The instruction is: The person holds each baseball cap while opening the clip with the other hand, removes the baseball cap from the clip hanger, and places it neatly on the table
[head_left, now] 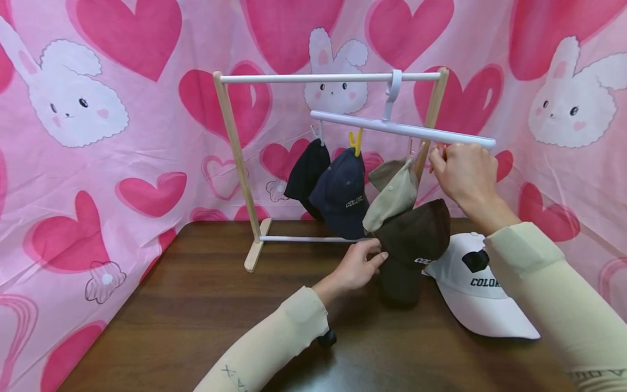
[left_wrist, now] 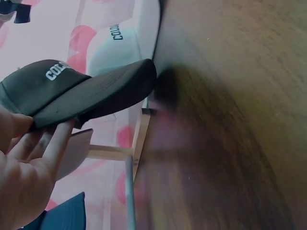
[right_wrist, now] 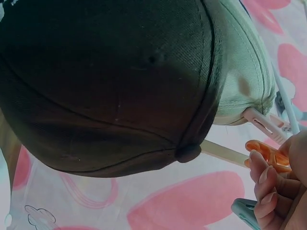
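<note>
the left hand (head_left: 360, 265) holds the brown cap (head_left: 411, 245) by the edge of its brim, fingers (left_wrist: 57, 139) curled under it and thumb on top. the cap hangs low in front of the rack (head_left: 235, 158), its brim close above the wooden surface (head_left: 196, 316) and its crown up near the right hand. the right hand (head_left: 462, 171) is raised to the right end of the white hanger (head_left: 401, 128), fingers (right_wrist: 264, 177) pinching an orange clip (right_wrist: 268, 154) there; the clip's jaws stand just beside the cap's top button, and i cannot tell whether they bite the cloth. on the same hanger, from left to right, hang a black cap (head_left: 306, 174), a navy cap (head_left: 340, 193) on a yellow clip (head_left: 356, 141), and a beige cap (head_left: 394, 193) that touches the brown one. a white cap (head_left: 477, 296) lies on the surface to the right, just behind the brown cap. a pink cloth with hearts and rabbits (head_left: 98, 136) hangs behind everything.
</note>
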The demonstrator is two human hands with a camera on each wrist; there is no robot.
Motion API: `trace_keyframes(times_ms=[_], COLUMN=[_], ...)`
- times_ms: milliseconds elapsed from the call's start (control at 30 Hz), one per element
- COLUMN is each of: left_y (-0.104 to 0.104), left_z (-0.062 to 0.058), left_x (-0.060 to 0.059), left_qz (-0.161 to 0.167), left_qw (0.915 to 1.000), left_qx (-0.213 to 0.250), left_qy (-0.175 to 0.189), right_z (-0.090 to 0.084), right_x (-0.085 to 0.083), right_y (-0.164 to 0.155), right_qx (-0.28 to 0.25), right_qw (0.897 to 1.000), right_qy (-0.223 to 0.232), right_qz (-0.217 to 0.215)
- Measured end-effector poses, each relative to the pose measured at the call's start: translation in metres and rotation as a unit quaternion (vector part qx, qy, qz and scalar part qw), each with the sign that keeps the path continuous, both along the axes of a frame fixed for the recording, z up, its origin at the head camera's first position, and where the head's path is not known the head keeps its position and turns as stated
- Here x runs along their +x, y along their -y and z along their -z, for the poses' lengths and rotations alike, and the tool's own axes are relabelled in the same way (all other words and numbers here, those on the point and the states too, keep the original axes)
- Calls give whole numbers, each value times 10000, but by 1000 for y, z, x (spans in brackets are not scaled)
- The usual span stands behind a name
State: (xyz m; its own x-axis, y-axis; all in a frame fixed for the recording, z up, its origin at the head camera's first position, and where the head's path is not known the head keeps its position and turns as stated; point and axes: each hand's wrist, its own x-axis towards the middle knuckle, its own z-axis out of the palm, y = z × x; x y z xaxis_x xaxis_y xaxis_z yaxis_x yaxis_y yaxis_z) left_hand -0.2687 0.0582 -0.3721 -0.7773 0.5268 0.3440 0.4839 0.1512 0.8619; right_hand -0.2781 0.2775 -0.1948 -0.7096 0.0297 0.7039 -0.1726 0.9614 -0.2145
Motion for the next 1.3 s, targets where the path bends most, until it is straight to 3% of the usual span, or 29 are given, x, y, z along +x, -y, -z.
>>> trace_keyframes(times_ms=[233,533,900,1300], left_y=[3,5,7,8], left_z=[0,0,8,10], left_x=[2,4,14,17], left_qz=[268,639,1018,1045], left_qw=[9979,9931,9776,9598], left_qx=[167,189,341,186], left_qy=[572,970,1811,2597], right_z=[-3,-4,-1,-2], right_x=[-1,-2,-1,-1], right_y=[0,0,-1,1], right_qx=[41,-6,-88,-147], right_qw=[10000,10000,9999,9998], right_qy=[39,61,80,109], right_qz=[27,-37,-51,-9])
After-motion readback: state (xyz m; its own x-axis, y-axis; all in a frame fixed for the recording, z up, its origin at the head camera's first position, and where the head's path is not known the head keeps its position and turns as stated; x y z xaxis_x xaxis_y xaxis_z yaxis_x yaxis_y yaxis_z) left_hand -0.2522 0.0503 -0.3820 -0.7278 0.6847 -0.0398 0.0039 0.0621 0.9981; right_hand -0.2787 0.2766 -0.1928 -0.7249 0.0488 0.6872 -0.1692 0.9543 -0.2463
